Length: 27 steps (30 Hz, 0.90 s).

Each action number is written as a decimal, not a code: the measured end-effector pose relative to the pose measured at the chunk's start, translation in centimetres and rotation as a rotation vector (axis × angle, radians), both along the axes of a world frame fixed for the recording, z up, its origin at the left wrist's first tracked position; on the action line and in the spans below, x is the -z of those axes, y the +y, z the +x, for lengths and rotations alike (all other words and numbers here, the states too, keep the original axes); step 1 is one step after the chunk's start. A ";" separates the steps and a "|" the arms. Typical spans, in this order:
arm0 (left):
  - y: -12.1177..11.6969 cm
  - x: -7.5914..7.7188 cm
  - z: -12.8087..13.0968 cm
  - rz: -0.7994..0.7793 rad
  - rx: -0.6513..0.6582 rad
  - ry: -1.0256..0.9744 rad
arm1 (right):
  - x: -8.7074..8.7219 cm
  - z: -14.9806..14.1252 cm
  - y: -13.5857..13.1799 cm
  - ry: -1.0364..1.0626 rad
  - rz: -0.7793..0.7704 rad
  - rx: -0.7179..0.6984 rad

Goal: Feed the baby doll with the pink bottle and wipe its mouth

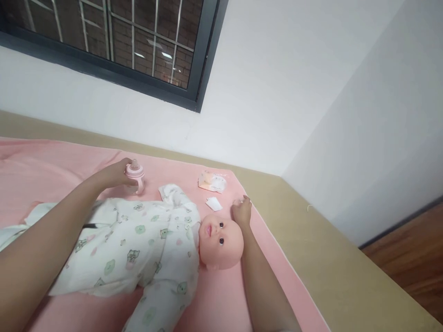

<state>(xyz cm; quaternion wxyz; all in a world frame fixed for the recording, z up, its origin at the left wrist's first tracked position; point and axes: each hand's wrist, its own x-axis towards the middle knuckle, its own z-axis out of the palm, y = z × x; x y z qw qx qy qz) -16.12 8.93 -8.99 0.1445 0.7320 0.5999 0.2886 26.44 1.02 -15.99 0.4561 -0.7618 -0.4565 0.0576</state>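
My left hand (pixel 125 174) is closed around a baby bottle (pixel 135 174) with a pink collar, a side handle and a bare teat. The bottle is upright over the pink sheet, beyond the doll's body. On the far side of the doll's head, my right hand (pixel 242 211) has its fingers closed on a small clear object (pixel 237 202), partly hidden and too small to name surely. Between my arms lies a baby doll (pixel 221 242) on its back, its bald head to the right. It wears a white wrap gown (pixel 138 244) with green and pink animal prints.
A soft wipes packet (pixel 212 181) and a small folded white piece (pixel 213 204) lie beyond the doll's head. The pink sheet (pixel 221 299) covers part of a tan surface (pixel 297 226). White walls and a dark-framed window (pixel 194 99) bound the far side.
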 end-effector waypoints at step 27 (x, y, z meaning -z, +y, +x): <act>-15.2 -8.9 12.0 0.074 0.424 -0.307 | -16.2 -13.1 -9.6 0.361 0.525 -0.834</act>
